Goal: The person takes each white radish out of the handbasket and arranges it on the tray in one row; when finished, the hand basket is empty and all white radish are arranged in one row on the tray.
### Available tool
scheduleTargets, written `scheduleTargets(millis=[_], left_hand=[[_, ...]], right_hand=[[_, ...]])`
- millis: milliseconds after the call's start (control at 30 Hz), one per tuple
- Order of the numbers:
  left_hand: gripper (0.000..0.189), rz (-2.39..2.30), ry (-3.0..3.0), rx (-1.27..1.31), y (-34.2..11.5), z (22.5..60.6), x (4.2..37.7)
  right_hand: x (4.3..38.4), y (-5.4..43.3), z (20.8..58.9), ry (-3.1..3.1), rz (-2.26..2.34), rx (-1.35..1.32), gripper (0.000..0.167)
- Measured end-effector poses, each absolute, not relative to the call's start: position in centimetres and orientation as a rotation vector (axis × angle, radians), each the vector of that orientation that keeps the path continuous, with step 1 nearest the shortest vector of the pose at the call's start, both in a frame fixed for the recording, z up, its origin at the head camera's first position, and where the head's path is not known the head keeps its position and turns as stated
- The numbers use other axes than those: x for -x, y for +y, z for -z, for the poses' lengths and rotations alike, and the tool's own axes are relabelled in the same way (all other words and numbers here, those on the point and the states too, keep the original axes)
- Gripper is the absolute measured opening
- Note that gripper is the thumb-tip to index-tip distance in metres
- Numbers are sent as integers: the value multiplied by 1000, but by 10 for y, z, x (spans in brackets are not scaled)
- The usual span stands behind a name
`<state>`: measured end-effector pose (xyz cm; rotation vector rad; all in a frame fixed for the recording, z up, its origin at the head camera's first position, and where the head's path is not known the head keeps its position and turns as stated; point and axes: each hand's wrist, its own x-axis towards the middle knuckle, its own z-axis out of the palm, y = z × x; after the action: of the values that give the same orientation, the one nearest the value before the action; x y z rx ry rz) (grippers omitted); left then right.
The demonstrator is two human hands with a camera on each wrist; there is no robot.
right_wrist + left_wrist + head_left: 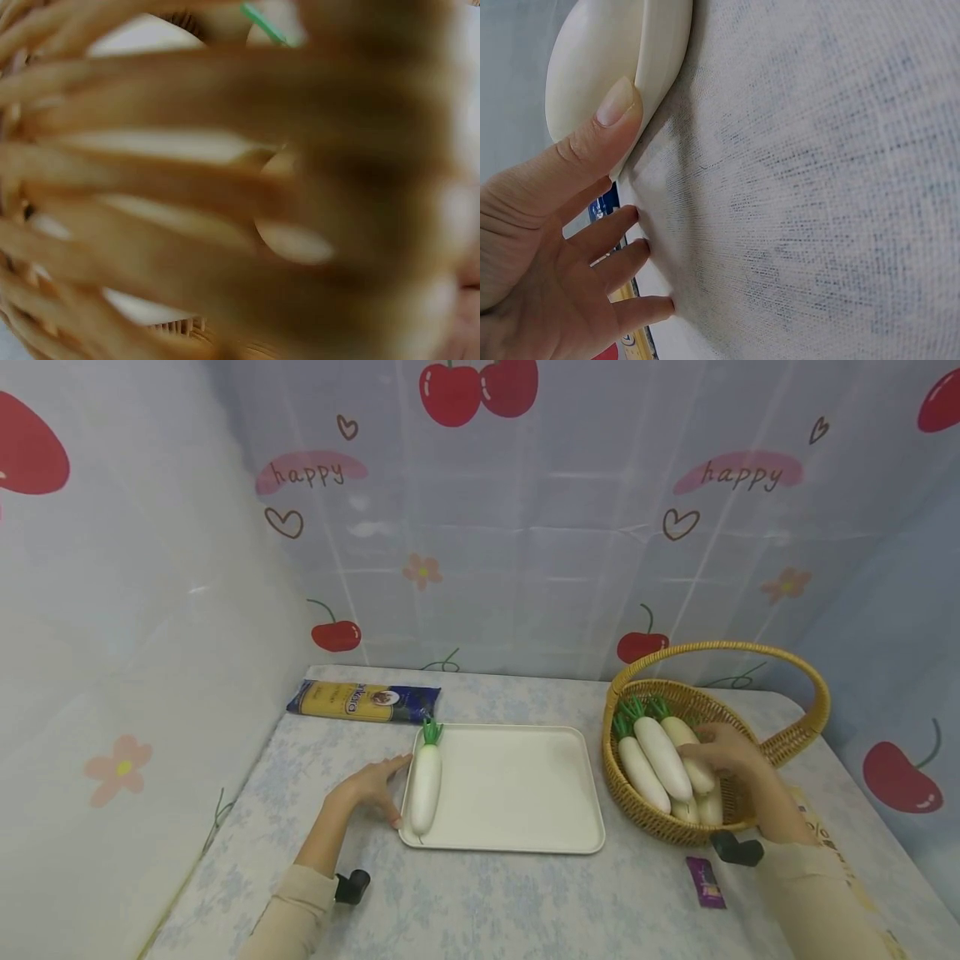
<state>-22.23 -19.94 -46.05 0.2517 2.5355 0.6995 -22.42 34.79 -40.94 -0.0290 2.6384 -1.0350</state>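
Head: left hand [371,783] at left edge of tray [517,797], fingers spread wide, gripping nothing; one white radish [425,789] lies lengthwise inside tray, along that left side, green top toward far edge. Right hand [727,750] inside wicker basket [637,821], fingers on the rightmost of the upper radishes [660,760]; can't tell if they grip it. Pasta bag [363,702] behind tray, purple packet [706,883] in front of basket, all on bench [510,910]

Left wrist: thumb at tray rim, other fingers apart, tips near bench; radish just past rim

Right wrist: blurred wicker fills most of view, pale radishes through gaps; finger state can't be told here
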Motion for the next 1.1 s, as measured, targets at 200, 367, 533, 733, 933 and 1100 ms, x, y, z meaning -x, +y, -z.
scheduleTargets(millis=[200, 367, 533, 733, 933, 1100], left_hand=[[114, -702, 2529, -232, -199, 460, 222], [114, -696, 2528, -245, -199, 460, 223], [115, -690, 2526, -241, -199, 462, 225], [115, -694, 2522, -234, -199, 462, 225], [115, -688, 2530, -244, -199, 460, 223], [114, -680, 2537, -247, -198, 459, 222]], right_hand=[[225, 345, 407, 2600, 1072, -9, 53], [225, 344, 408, 2626, 1071, -26, 45], [222, 341, 408, 2661, 1095, -14, 34], [218, 343, 409, 2709, 1107, -9, 29], [211, 347, 403, 2713, 1141, -62, 58], [202, 349, 394, 2685, 1153, -107, 74]])
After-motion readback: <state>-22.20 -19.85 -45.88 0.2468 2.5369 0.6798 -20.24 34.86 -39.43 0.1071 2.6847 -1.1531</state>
